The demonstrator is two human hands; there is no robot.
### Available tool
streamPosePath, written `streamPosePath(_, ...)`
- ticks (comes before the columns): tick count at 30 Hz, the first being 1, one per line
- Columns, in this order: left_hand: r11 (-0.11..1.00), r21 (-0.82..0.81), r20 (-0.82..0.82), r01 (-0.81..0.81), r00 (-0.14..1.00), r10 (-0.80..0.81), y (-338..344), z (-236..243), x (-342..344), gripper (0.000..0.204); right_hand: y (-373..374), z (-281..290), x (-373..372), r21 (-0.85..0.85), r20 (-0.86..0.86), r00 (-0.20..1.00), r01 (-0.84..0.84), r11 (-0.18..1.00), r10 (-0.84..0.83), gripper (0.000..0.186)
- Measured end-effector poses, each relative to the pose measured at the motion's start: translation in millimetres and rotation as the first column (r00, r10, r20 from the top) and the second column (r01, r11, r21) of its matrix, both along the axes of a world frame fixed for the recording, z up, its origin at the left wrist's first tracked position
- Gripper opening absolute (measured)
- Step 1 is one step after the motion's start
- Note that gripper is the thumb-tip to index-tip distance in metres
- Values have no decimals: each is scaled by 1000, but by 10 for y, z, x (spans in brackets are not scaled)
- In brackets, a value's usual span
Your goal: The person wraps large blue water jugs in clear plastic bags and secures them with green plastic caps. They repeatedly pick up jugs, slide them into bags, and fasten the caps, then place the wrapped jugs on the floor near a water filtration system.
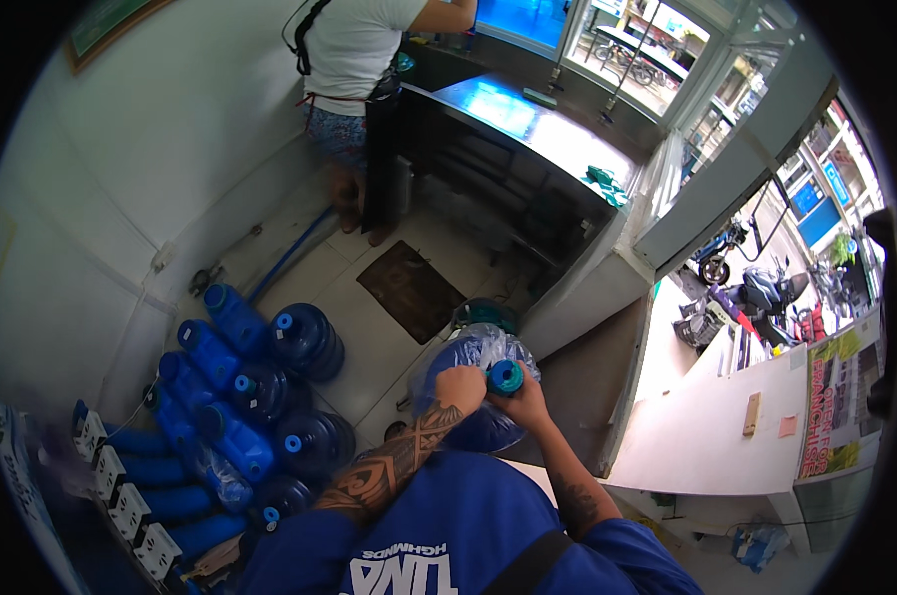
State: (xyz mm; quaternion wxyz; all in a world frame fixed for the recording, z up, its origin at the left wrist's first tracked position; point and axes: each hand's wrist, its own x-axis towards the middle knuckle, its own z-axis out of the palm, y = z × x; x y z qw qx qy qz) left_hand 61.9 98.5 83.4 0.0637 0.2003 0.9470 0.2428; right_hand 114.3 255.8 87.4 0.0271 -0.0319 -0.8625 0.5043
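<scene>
In front of my body, both hands are together over a large blue, rounded container (483, 431) with clear crinkled plastic (503, 344) over its top. My right hand (524, 402) curls round a small round blue-green piece (505, 377) with a dark centre; whether it is a cap or a roll of tape I cannot tell. My left hand (460, 387) is closed just left of that piece, against the plastic. What its fingers pinch is hidden.
Several blue water jugs (310, 342) stand on the floor to the left. A brown mat (409, 291) lies ahead. Another person (354, 69) stands at a metal counter (513, 114) at the back. A white-topped counter (711, 436) and a doorway are on the right.
</scene>
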Motion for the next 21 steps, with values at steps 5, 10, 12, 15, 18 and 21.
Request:
streamPosePath(5, 994, 17, 130, 112, 985, -114, -74, -208, 58, 21, -19, 21, 95, 12, -10, 999, -35, 999, 35, 55)
streamPosePath(10, 660, -191, 172, 726, 687, -706, -133, -538, 98, 29, 9, -25, 94, 60, -14, 1000, 16, 998, -15, 56)
streamPosePath(12, 857, -33, 378, 514, 800, -466, -199, -565, 318, 29, 76, -48, 23, 77, -43, 998, 48, 996, -45, 59)
streamPosePath(15, 978, 207, 672, -20, 730, -127, -409, -456, 349, 28, 221, -35, -95, 33, -52, 999, -1, 999, 3, 66)
streamPosePath(18, 803, 475, 684, -360, 726, -80, -552, -333, 174, 25, 264, 20, -76, -132, 201, 979, -13, 991, 39, 78)
streamPosePath(21, 727, 637, 367, -255, 930, 5, -491, -289, 106, 23, 190, 145, 12, 101, -44, 999, 14, 995, -10, 82)
